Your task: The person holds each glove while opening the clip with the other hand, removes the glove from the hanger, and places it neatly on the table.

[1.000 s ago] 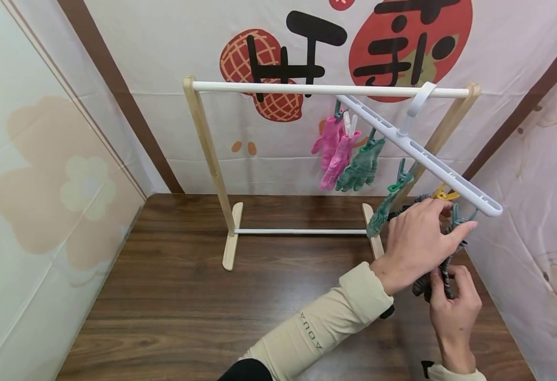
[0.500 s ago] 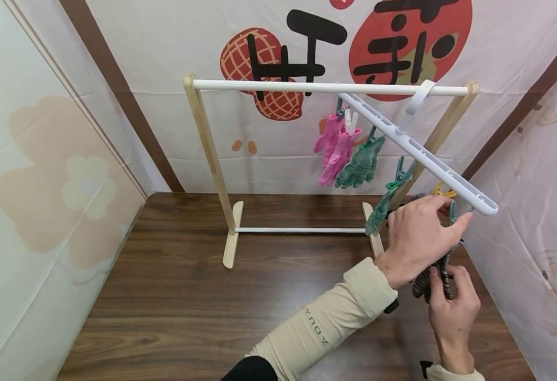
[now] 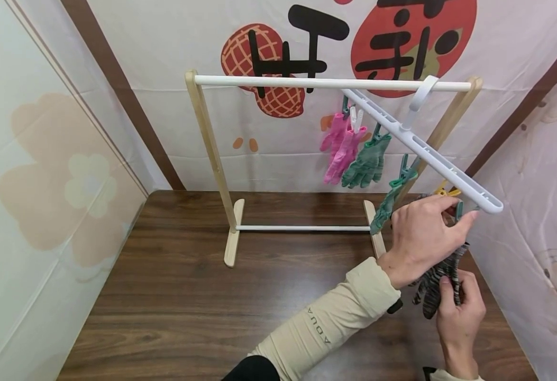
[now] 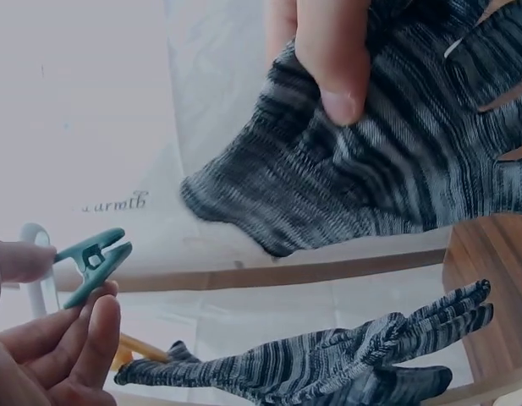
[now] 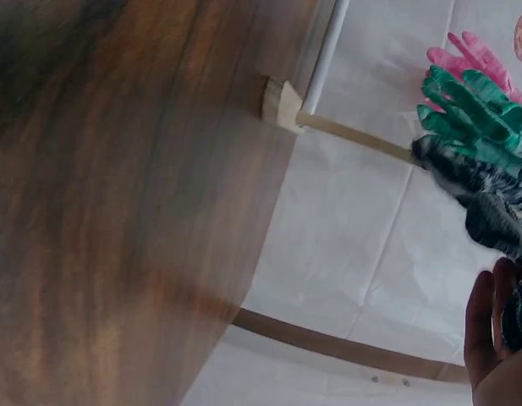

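My left hand is up at the near end of the white hanger. It pinches a teal clothespin, whose mouth has nothing in it. Below, my right hand holds a grey-and-black striped glove between thumb and fingers. In the left wrist view the cuff of this held glove lies apart from the clothespin. A second striped glove hangs from a yellow clothespin, mostly behind my left hand in the head view.
Green gloves and pink gloves hang farther along the hanger. The hanger hooks over the white rail of a wooden rack, standing on a brown table. Printed cloth encloses the sides and back.
My right hand has moved slightly down and right with the striped glove, more of which now shows below my left hand. The left hand stays at the clothespin.
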The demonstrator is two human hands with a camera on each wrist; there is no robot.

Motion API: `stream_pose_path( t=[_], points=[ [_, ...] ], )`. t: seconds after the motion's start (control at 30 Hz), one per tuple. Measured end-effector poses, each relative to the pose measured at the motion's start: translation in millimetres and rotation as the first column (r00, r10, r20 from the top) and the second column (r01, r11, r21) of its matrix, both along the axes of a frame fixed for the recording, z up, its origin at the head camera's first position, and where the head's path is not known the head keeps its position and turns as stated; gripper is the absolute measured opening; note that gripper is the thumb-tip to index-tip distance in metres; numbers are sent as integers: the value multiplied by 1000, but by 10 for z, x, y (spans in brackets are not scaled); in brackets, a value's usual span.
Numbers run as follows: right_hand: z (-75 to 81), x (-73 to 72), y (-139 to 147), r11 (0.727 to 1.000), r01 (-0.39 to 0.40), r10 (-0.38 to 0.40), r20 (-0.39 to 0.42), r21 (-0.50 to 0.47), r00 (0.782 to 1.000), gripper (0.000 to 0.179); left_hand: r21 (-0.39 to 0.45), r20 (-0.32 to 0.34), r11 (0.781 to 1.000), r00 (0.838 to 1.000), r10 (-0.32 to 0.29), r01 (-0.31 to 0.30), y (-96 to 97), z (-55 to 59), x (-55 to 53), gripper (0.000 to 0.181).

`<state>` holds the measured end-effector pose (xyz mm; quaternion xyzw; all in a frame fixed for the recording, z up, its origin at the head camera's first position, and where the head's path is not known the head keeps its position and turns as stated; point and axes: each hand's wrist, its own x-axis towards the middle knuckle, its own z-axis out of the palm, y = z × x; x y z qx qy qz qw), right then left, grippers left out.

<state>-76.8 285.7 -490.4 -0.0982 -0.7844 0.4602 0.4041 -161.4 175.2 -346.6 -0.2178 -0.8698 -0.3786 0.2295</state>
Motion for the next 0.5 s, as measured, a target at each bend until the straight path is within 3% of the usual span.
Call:
stream_pose_path(
  t=[0.13,0.27,0.5],
  points=[
    [-32,6,73,997,47,-42,82,-60,996,17,2,-18,1000,1000,4,-4,-5,-15,-7,25],
    [-95,-7,201,989,94,-74,167,-115,983,11,-2,-29,1000,1000,2,-2,-11,-29,-13,28],
    [-222,-30,427,980,103,-53,276,-170,960,15,-13,-11,1000,1000,-9,9,-12,-44,-21,30]
  ],
)
